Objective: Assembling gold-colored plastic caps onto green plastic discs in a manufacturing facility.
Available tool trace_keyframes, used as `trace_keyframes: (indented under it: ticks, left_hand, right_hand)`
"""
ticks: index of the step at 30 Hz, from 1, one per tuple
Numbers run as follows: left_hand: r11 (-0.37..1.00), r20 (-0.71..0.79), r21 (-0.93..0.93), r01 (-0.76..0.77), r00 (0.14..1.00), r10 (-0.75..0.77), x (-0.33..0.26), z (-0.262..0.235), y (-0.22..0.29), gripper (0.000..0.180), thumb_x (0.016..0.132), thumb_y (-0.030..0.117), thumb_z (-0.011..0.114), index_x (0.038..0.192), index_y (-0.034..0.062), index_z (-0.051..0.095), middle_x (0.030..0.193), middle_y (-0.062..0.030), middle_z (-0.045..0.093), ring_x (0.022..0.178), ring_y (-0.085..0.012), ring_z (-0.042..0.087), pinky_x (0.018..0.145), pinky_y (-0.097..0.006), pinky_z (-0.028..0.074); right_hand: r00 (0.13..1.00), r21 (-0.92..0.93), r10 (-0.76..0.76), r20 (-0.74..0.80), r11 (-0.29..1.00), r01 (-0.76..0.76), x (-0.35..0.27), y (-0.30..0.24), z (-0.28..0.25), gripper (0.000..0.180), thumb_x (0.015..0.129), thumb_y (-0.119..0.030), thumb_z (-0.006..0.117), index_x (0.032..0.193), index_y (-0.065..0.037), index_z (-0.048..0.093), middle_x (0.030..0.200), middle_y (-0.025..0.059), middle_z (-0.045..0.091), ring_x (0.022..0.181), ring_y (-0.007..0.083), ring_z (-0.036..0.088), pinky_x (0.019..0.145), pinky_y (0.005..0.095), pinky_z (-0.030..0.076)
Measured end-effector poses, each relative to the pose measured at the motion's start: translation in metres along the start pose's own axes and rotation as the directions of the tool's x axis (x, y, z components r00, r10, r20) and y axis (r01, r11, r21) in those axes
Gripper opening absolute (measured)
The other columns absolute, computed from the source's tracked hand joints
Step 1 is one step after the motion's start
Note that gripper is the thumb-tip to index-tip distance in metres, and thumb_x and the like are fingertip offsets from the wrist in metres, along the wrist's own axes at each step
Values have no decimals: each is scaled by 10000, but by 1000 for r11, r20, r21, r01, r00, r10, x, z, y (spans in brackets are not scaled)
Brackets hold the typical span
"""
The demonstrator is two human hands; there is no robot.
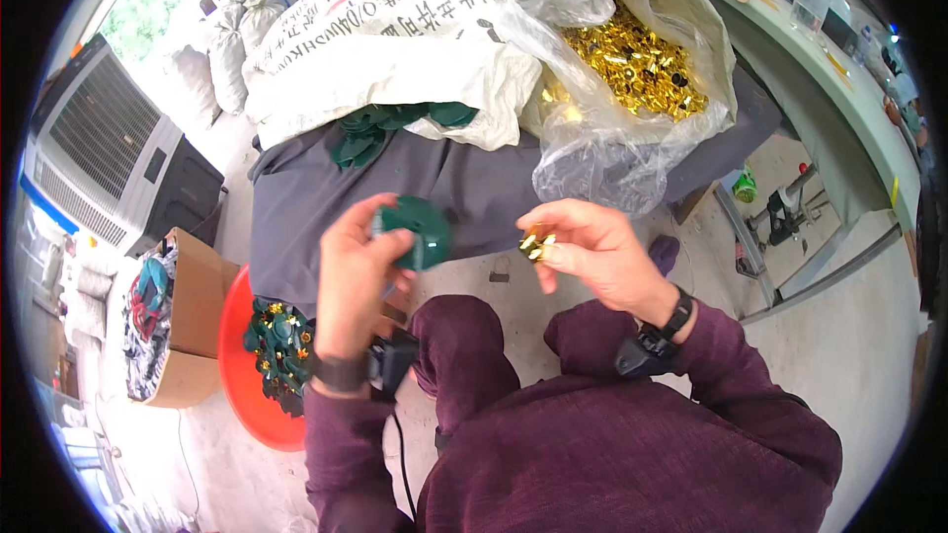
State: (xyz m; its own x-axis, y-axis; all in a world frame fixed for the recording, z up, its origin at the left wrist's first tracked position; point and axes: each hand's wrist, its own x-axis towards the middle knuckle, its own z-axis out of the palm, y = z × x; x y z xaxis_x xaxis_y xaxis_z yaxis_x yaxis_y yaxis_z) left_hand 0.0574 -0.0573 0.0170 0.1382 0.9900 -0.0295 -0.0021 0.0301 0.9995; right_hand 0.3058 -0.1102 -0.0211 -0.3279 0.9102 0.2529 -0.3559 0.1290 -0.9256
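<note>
Pinched between the thumb and fingers of my left hand point(360, 271) is a dark green disc point(425, 234), round and shiny. My right hand point(591, 249) has a small shiny gold piece point(536, 242) at its fingertips, level with the disc and a short way to its right. The two pieces are apart. Beyond my hands, more green discs point(365, 133) spill from the mouth of a white woven sack point(395, 59). To its right, a plastic-lined sack point(716, 59) holds a heap of gold pieces point(637, 64).
Grey cloth point(286, 222) covers the surface under the sacks. At lower left, a red basin point(235, 355) holds green discs with gold pieces on them. Beside it stand a cardboard box point(197, 306) of fabric and an air cooler point(118, 148). A long bench point(839, 89) curves along the right.
</note>
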Motion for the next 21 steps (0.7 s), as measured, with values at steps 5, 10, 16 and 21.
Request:
trace_keyframes:
  ticks: [5, 10, 16, 21]
  left_hand:
    - [996, 49, 0, -88, 995, 87, -46, 51, -9, 420, 795, -63, 550, 1207, -45, 467, 872, -60, 624, 644, -73, 587, 500, -199, 463]
    - [976, 51, -33, -217, 974, 219, -52, 73, -22, 435, 803, -26, 555, 1228, -26, 460, 933, -68, 616, 682, -82, 574, 544, -193, 451]
    - [899, -7, 182, -399, 914, 407, -62, 69, -35, 517, 748, -22, 551, 1252, -71, 448, 1073, -194, 600, 945, -248, 612, 862, -350, 484]
    - [708, 155, 501, -497, 857, 491, -66, 78, -25, 426, 796, 39, 551, 1204, -72, 495, 932, -205, 634, 810, -271, 628, 732, -328, 493]
  right_hand:
    - [998, 201, -49, -40, 978, 56, 6, 29, 19, 201, 913, -36, 546, 1110, -1, 524, 924, 52, 592, 759, 118, 604, 679, 285, 543]
    - [993, 43, -95, -71, 994, 99, -2, 29, 16, 194, 917, -34, 538, 1108, -12, 512, 930, 52, 592, 767, 112, 606, 672, 280, 539]
    - [925, -686, -377, 38, 664, 299, -4, 33, 30, 204, 838, -83, 591, 1021, -8, 543, 926, 145, 548, 791, 298, 569, 690, 362, 465]
    - [926, -630, -370, -78, 738, 242, -2, 47, 29, 124, 846, -88, 563, 902, 10, 511, 773, 156, 583, 639, 298, 575, 558, 380, 429]
